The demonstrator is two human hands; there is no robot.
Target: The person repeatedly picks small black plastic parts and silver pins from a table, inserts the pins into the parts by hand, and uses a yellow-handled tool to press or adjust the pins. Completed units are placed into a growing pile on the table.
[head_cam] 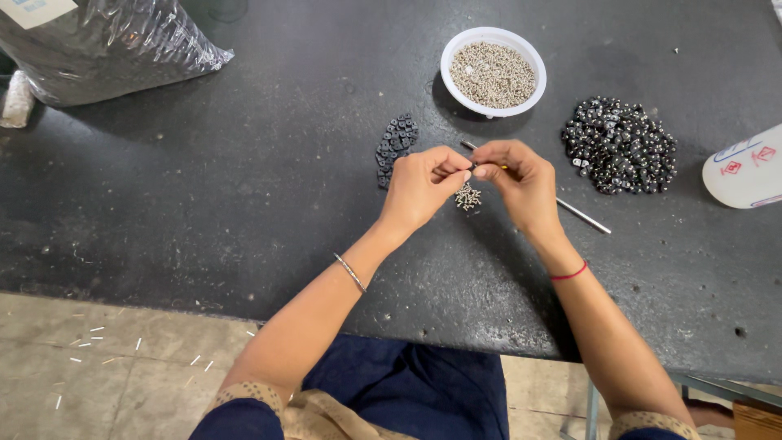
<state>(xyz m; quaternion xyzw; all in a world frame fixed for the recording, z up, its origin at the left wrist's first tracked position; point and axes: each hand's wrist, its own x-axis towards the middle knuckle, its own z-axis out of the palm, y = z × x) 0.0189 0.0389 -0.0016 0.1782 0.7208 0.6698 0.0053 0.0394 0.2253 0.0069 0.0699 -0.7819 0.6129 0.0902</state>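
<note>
My left hand (421, 184) and my right hand (521, 181) meet fingertip to fingertip above the dark table (244, 204), pinching a small part between them; the part itself is too small to make out. Directly under the fingertips lies a small pile of silver screws (467, 196). A thin metal rod (582, 215) lies on the table under my right hand, its ends showing on both sides. A cluster of small black rings (394, 143) sits just left of my left hand.
A white bowl (492, 37) full of small silver screws stands behind the hands. A heap of shiny black parts (621, 145) lies at the right, beside a white container (748, 168). A clear plastic bag (98, 45) rests at the far left. The table's front edge runs below my forearms.
</note>
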